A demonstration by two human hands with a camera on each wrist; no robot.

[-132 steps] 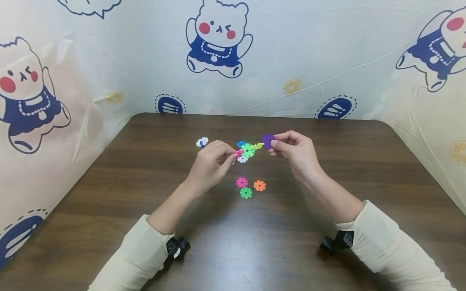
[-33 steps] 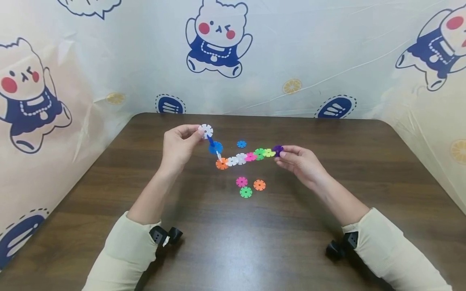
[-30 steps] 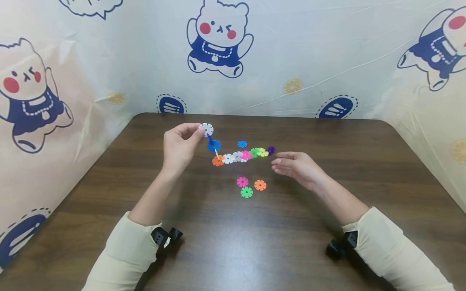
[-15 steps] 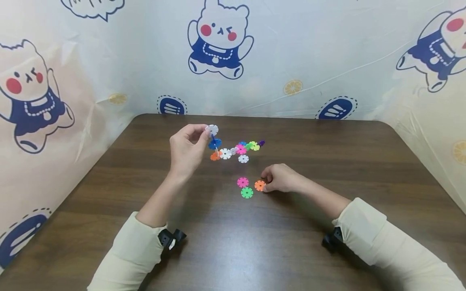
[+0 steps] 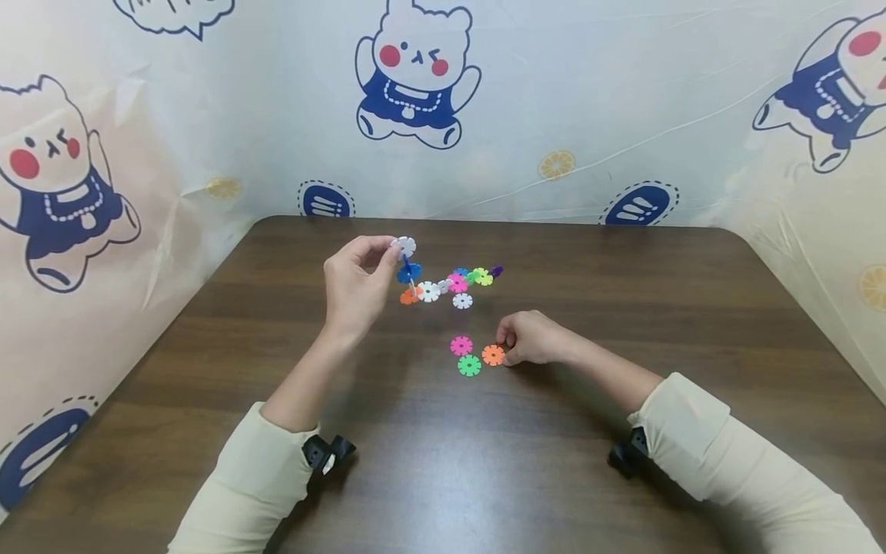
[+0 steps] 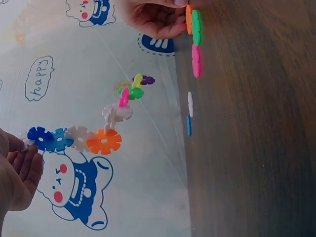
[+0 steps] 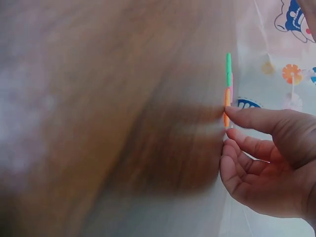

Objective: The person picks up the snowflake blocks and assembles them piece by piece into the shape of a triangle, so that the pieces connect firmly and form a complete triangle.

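Observation:
My left hand (image 5: 384,260) is raised above the table and pinches the white end disc (image 5: 404,246) of a chain of coloured snowflake discs (image 5: 443,283). The chain slopes down to the right and ends in a purple disc (image 5: 496,271). In the left wrist view the chain (image 6: 103,141) hangs free of the table. My right hand (image 5: 504,350) is low on the table, fingers curled. Its fingertips (image 7: 232,114) pinch the edge of a loose orange disc (image 5: 493,355), which lies flat beside a pink disc (image 5: 461,345) and a green disc (image 5: 468,365).
A loose white disc (image 5: 462,301) lies under the chain, and a blue disc (image 5: 460,271) shows partly behind it. The dark wooden table (image 5: 623,292) is walled on three sides by a cartoon-bear printed sheet (image 5: 554,115).
My right hand let go of the chain's purple end and dropped to the orange disc on the table. The chain now hangs from my left hand alone, swung slightly left.

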